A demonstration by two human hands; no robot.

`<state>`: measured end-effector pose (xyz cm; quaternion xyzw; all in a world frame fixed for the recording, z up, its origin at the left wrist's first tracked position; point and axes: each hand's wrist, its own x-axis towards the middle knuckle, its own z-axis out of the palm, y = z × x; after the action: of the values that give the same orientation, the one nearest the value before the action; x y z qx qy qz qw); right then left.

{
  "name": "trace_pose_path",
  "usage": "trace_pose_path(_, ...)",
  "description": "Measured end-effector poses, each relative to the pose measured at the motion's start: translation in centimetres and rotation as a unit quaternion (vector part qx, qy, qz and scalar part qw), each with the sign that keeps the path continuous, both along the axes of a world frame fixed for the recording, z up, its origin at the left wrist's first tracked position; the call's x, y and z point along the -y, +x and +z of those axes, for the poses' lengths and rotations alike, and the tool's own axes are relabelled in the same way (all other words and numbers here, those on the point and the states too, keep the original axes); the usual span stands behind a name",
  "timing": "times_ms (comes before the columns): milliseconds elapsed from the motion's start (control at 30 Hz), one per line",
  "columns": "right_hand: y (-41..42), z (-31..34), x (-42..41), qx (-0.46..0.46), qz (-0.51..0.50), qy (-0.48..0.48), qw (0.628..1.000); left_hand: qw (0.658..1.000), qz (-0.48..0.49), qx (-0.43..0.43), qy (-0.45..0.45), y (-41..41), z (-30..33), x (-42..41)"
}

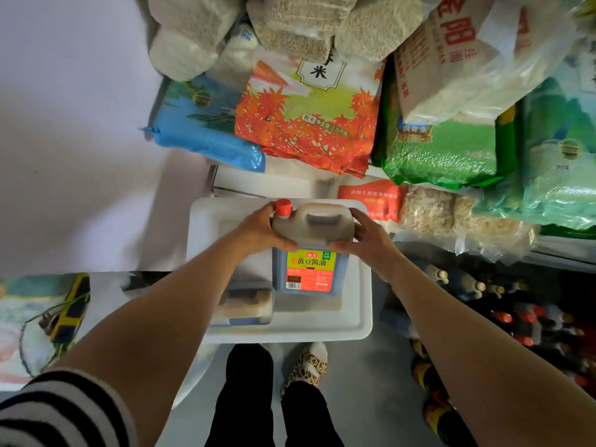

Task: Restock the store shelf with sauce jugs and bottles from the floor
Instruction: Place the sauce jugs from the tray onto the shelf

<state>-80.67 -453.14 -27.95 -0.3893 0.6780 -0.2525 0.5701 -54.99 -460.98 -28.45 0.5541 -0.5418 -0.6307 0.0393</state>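
A dark soy sauce jug with a red cap, a moulded handle and a yellow-red label stands upright over a white foam box on the floor. My left hand grips the jug's upper left shoulder beside the cap. My right hand grips its upper right corner. A second jug lies lower in the box, to the left, partly hidden by my left forearm.
Bags of rice and grain fill the shelves ahead and to the right. Several sauce bottles stand on the low shelf at right. Packets lie on the grey floor by my feet. A white wall is at left.
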Motion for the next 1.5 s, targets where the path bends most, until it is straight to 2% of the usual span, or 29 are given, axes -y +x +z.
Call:
trace_pose_path(167, 1.5, 7.6, 2.0, -0.044, 0.01, -0.058, 0.997, 0.999, -0.017, -0.012, -0.05, 1.6, 7.7, 2.4)
trace_pose_path(367, 4.5, 19.7, 5.8, -0.077, 0.017, -0.164, 0.983, 0.983, -0.037, -0.004, -0.182, 4.9, 20.5, 6.2)
trace_pose_path(533, 8.5, 32.0, 9.3, -0.11, 0.025, -0.292, 0.95, 0.95, -0.048, -0.005, -0.308, 8.9, 33.9, 9.8)
trace_pose_path(633, 10.8, 39.1, 11.4, -0.13, 0.012, -0.366, 0.921, 0.927, -0.039, -0.044, -0.371, 11.6, 41.2, 11.6)
trace_pose_path(733, 13.0, 45.0, 13.7, -0.14, 0.012, -0.422, 0.896, 0.903, -0.029, -0.061, -0.424, 13.7, 47.5, 13.4)
trace_pose_path(833, 14.6, 49.4, 16.1, -0.113, 0.015, -0.459, 0.881, 0.891, -0.001, -0.101, -0.444, 15.0, 51.9, 15.3)
trace_pose_path(1000, 15.9, 51.8, 20.6, -0.137, 0.016, -0.484, 0.864, 0.885, 0.027, -0.117, -0.45, 15.6, 54.1, 19.0)
trace_pose_path(1300, 15.5, 49.6, 27.7, -0.187, 0.027, -0.459, 0.868, 0.893, 0.04, -0.138, -0.426, 14.5, 51.4, 25.7)
trace_pose_path(1500, 15.2, 49.3, 29.1, -0.169, 0.012, -0.437, 0.883, 0.907, 0.032, -0.13, -0.4, 14.0, 50.9, 28.1)
